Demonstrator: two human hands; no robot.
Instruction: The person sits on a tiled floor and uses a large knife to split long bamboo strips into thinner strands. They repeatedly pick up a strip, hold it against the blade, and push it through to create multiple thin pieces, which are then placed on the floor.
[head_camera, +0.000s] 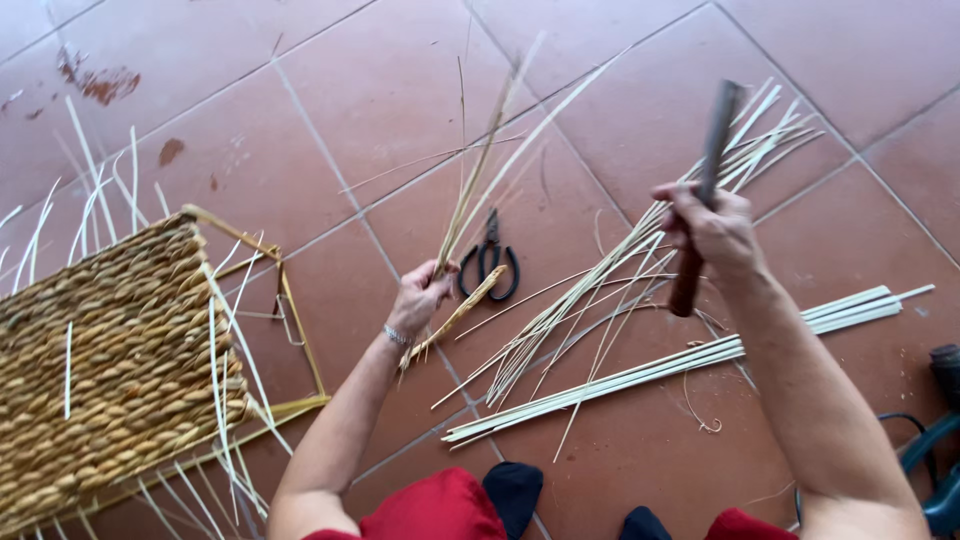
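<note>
I sit on a terracotta tiled floor used as a basket-weaving workspace: a half-woven basket on a wire frame, loose pale reed strips and black scissors lie spread around me.

No packages, labels, signs or screens show anywhere in the frame.
</note>
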